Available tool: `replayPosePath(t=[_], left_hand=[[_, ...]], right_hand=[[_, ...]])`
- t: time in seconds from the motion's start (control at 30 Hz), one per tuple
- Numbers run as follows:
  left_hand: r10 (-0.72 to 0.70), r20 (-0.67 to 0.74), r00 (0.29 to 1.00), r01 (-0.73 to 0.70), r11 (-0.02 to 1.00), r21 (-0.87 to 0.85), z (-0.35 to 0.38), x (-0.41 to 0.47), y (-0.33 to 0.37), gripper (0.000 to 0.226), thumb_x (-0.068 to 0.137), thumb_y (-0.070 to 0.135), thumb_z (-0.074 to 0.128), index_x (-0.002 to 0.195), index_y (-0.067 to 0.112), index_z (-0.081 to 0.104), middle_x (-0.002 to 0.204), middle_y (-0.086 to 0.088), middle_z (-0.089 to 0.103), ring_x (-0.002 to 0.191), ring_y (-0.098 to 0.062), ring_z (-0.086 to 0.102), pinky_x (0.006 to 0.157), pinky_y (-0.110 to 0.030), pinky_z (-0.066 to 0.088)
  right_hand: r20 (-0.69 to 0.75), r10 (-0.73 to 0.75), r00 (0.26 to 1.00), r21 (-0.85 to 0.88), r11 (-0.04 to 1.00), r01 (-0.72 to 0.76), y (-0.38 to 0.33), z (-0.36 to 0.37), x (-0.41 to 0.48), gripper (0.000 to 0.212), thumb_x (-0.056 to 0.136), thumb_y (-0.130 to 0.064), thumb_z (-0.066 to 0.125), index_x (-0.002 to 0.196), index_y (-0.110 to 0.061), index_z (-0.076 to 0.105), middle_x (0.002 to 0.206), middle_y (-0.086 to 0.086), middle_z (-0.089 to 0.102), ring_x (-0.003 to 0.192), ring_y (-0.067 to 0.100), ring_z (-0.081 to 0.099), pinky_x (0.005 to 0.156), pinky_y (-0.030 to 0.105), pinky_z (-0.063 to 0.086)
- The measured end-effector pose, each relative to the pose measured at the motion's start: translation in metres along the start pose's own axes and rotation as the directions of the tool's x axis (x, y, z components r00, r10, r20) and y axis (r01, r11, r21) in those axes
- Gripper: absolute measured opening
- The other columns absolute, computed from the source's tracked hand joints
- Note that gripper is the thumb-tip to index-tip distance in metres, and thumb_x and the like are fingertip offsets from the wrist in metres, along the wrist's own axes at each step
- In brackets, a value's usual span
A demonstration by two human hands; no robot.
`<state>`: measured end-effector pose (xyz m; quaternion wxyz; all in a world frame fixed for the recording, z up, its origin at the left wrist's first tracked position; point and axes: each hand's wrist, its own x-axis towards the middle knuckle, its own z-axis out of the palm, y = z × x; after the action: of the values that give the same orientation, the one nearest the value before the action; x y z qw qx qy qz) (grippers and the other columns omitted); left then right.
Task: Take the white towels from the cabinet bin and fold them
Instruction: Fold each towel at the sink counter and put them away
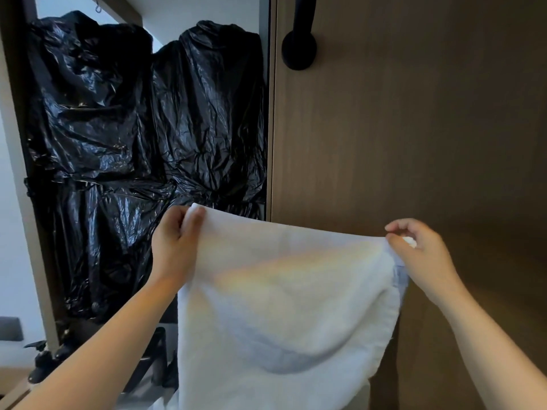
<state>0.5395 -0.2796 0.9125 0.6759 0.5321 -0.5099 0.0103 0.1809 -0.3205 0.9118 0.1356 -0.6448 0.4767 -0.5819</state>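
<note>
Brown wood-grain cabinet door (414, 128): closed panel, fills the right half of the view.

Black plastic bags (133, 128): glossy, crinkled, bulging. They are packed into the open cabinet compartment just left of the door's left edge, one lot above another.

White towel (281, 306): one piece, held up in the air in front of the cabinet and spread by its top edge between both hands. The top edge dips slightly between the two grips. The body hangs down past the bottom of the view and overlaps the door's lower left edge.

Left hand (174, 241): grasps the towel's upper left corner, fingers curled over the cloth.

Right hand (420, 253): pinches the towel's upper right corner, with a little cloth bunched against the palm.

Black handle (299, 39): bar on a round mount, at the door's upper left corner.
</note>
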Motion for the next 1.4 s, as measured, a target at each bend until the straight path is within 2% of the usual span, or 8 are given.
replayPosePath(t=[0.13, 0.3, 0.43, 0.6, 0.87, 1.0, 1.2, 1.4], left_hand=[[-0.097, -0.089, 0.991, 0.086, 0.989, -0.121, 0.004, 0.003, 0.004, 0.033, 0.098, 0.037, 0.050, 0.087, 0.007, 0.053, 0.074, 0.000, 0.049, 0.064, -0.011, 0.044, 0.056, -0.025, 0.033], [-0.158, 0.043, 0.986, 0.149, 0.975, 0.166, 0.023, 0.010, -0.023, 0.033, 0.097, 0.035, 0.051, 0.084, 0.006, 0.056, 0.070, -0.003, 0.055, 0.059, -0.016, 0.048, 0.052, -0.028, 0.033], [-0.142, 0.101, 0.985, 0.117, 0.969, 0.220, 0.033, -0.007, -0.031, 0.029, 0.098, 0.031, 0.051, 0.081, 0.008, 0.056, 0.064, 0.001, 0.053, 0.057, -0.011, 0.047, 0.049, -0.024, 0.030], [-0.177, 0.198, 0.964, 0.166, 0.984, 0.073, 0.031, -0.031, -0.008, 0.023, 0.097, 0.028, 0.050, 0.086, 0.008, 0.055, 0.059, -0.013, 0.062, 0.049, -0.015, 0.057, 0.053, -0.020, 0.044], [-0.118, 0.454, 0.883, 0.211, 0.964, -0.160, 0.022, -0.058, 0.027, 0.012, 0.095, 0.025, 0.058, 0.089, 0.015, 0.060, 0.077, -0.006, 0.068, 0.072, -0.023, 0.068, 0.071, -0.033, 0.060], [-0.242, 0.459, 0.855, 0.384, 0.889, -0.248, 0.021, -0.056, 0.025, 0.018, 0.095, 0.021, 0.058, 0.083, 0.010, 0.055, 0.055, -0.003, 0.045, 0.045, -0.013, 0.038, 0.055, -0.026, 0.040], [-0.262, 0.515, 0.816, 0.442, 0.857, -0.265, 0.019, -0.063, 0.022, 0.018, 0.095, 0.021, 0.058, 0.086, 0.006, 0.055, 0.066, -0.014, 0.041, 0.050, -0.018, 0.031, 0.050, -0.025, 0.030], [-0.274, 0.534, 0.800, 0.454, 0.858, -0.241, 0.019, -0.069, 0.022, 0.025, 0.092, 0.024, 0.061, 0.091, -0.001, 0.058, 0.068, -0.013, 0.046, 0.054, -0.017, 0.038, 0.057, -0.029, 0.039]], right_hand=[[-0.005, 0.201, 0.980, 0.428, 0.886, -0.180, -0.014, -0.006, -0.003, 0.011, 0.093, -0.009, 0.060, 0.092, -0.019, 0.064, 0.086, 0.008, 0.063, 0.071, 0.020, 0.059, 0.058, 0.029, 0.045], [-0.083, 0.032, 0.996, -0.098, 0.994, -0.040, 0.003, 0.017, 0.002, 0.016, 0.092, -0.009, 0.061, 0.083, -0.020, 0.067, 0.085, -0.001, 0.066, 0.080, 0.015, 0.058, 0.065, 0.028, 0.039], [0.053, 0.147, 0.988, -0.216, 0.967, -0.133, 0.014, 0.029, -0.008, 0.012, 0.096, -0.017, 0.058, 0.088, -0.019, 0.067, 0.088, 0.001, 0.068, 0.067, 0.013, 0.058, 0.055, 0.020, 0.042], [0.330, 0.270, 0.904, 0.167, 0.926, -0.338, -0.011, 0.023, -0.027, 0.014, 0.097, -0.014, 0.057, 0.102, -0.012, 0.071, 0.077, 0.010, 0.060, 0.058, 0.015, 0.058, 0.056, 0.025, 0.056], [0.627, 0.117, 0.770, 0.416, 0.785, -0.458, -0.053, 0.028, -0.045, 0.030, 0.076, -0.025, 0.071, 0.101, -0.009, 0.076, 0.087, 0.015, 0.071, 0.076, 0.019, 0.070, 0.072, 0.023, 0.058], [0.705, -0.028, 0.708, 0.424, 0.817, -0.390, -0.065, 0.028, -0.047, 0.038, 0.073, -0.020, 0.075, 0.111, -0.016, 0.074, 0.109, 0.013, 0.072, 0.100, 0.022, 0.070, 0.081, 0.024, 0.056], [0.531, -0.111, 0.840, 0.175, 0.984, 0.020, -0.078, 0.043, -0.061, 0.019, 0.083, -0.009, 0.072, 0.095, -0.023, 0.077, 0.081, -0.005, 0.075, 0.077, 0.015, 0.072, 0.067, 0.017, 0.056], [0.415, -0.186, 0.891, 0.063, 0.982, 0.176, -0.073, 0.056, -0.070, 0.010, 0.070, -0.047, 0.071, 0.076, -0.041, 0.076, 0.083, -0.016, 0.062, 0.082, 0.009, 0.058, 0.062, 0.016, 0.050]])
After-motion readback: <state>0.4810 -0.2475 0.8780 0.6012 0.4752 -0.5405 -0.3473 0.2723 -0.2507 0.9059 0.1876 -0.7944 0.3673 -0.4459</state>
